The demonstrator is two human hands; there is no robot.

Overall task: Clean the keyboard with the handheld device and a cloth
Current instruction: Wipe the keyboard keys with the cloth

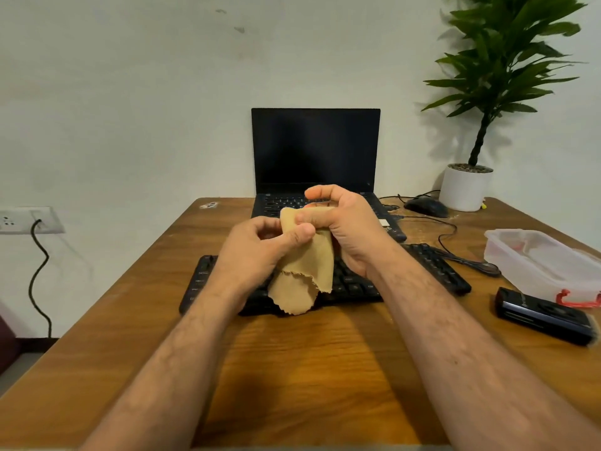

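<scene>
Tan cloth (305,265) hangs above the black keyboard (432,265), pinched at its top by both hands: left hand (260,245) with thumb curled over it, right hand (344,229) gripping from 3 o'clock. Handheld device (544,315) lies at 4 o'clock on the wooden table (292,369).

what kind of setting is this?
Likely a home or small office desk: a brown wooden table against a plain wall, with an open black laptop, a black external keyboard, and a green potted plant in a white pot.
</scene>
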